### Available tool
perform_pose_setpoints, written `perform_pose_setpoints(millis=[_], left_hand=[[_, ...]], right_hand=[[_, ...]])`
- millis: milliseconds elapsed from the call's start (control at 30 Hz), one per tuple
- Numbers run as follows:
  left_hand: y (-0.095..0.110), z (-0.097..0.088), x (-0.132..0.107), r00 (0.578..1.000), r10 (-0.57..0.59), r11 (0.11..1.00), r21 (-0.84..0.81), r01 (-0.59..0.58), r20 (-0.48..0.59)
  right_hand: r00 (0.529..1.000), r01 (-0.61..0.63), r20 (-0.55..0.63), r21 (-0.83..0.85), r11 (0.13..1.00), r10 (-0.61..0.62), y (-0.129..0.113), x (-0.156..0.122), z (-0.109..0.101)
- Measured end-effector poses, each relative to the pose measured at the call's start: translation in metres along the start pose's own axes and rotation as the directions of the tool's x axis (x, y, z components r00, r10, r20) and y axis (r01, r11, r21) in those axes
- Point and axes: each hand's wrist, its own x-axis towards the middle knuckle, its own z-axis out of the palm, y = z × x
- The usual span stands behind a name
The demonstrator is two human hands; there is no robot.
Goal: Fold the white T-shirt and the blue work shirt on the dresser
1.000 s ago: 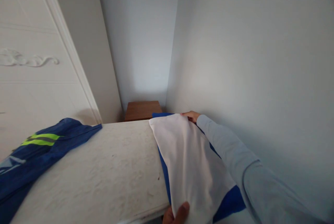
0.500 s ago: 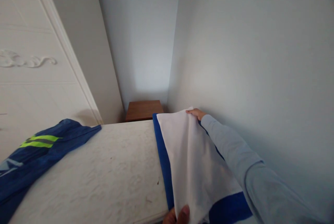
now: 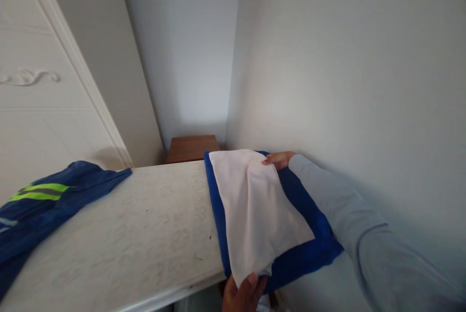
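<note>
White cloth (image 3: 255, 210) pinched both ends, blue garment (image 3: 306, 254) beneath

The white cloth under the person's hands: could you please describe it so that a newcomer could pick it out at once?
Start at the long white counter and go to its end by the right-hand wall. There a blue cloth lies flat, and the white cloth lies on top of it, pinched by the left hand near and the right hand far. It is the only white fabric; the garment at the other end is blue with green stripes.
</note>
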Motion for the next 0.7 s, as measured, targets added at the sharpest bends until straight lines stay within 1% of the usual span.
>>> perform_pose_setpoints(millis=[67,167,267,367,400,433,467,500,533,567,600,633,667,700], left_hand=[[0.0,0.0,0.004,0.998,-0.06,0.994,-0.093,0.063,0.035],[0.006,0.007,0.003,0.99,-0.131,0.978,-0.158,0.137,0.053],[0.013,0.024,-0.007,0.995,-0.096,0.978,-0.183,0.099,0.027],[0.016,0.038,-0.018,0.998,-0.068,0.98,-0.19,0.066,-0.007],[0.016,0.04,-0.02,0.997,-0.072,0.981,-0.182,0.069,-0.01],[0.016,0.041,-0.021,0.997,-0.08,0.983,-0.167,0.078,-0.004],[0.015,0.04,-0.022,0.996,-0.087,0.986,-0.144,0.088,0.013],[0.014,0.038,-0.023,0.995,-0.091,0.989,-0.114,0.094,0.033],[0.013,0.036,-0.023,0.994,-0.094,0.992,-0.082,0.098,0.049],[0.012,0.033,-0.024,0.994,-0.096,0.994,-0.051,0.099,0.059],[0.011,0.031,-0.024,0.993,-0.096,0.995,-0.025,0.098,0.069],[0.011,0.029,-0.025,0.992,-0.095,0.995,-0.003,0.096,0.077],[0.01,0.028,-0.026,0.992,-0.092,0.996,0.016,0.091,0.083],[0.01,0.026,-0.027,0.992,-0.086,0.996,0.03,0.083,0.09]], right_hand=[[0.995,0.084,0.054,0.016,0.996,-0.085,0.007,-0.011,0.003],[0.99,0.121,0.072,0.033,0.992,-0.123,0.018,-0.023,0.006],[0.993,0.113,0.02,0.033,0.993,-0.114,0.034,-0.034,0.01],[0.991,0.131,0.012,0.032,0.991,-0.131,0.051,-0.049,0.011],[0.989,0.149,-0.004,0.032,0.988,-0.149,0.055,-0.055,0.01],[0.985,0.165,-0.054,0.027,0.986,-0.163,0.057,-0.062,0.009],[0.975,0.174,-0.144,0.01,0.985,-0.171,0.059,-0.068,0.008],[0.949,0.174,-0.263,-0.021,0.985,-0.173,0.06,-0.074,0.007],[0.904,0.159,-0.391,-0.064,0.985,-0.172,0.06,-0.08,0.006],[0.843,0.137,-0.508,-0.117,0.984,-0.178,0.061,-0.086,0.007],[0.779,0.108,-0.597,-0.174,0.979,-0.192,0.062,-0.091,0.009],[0.728,0.079,-0.652,-0.227,0.971,-0.212,0.066,-0.097,0.013],[0.698,0.051,-0.679,-0.27,0.962,-0.228,0.071,-0.102,0.019],[0.686,0.02,-0.691,-0.298,0.954,-0.23,0.079,-0.108,0.026]])
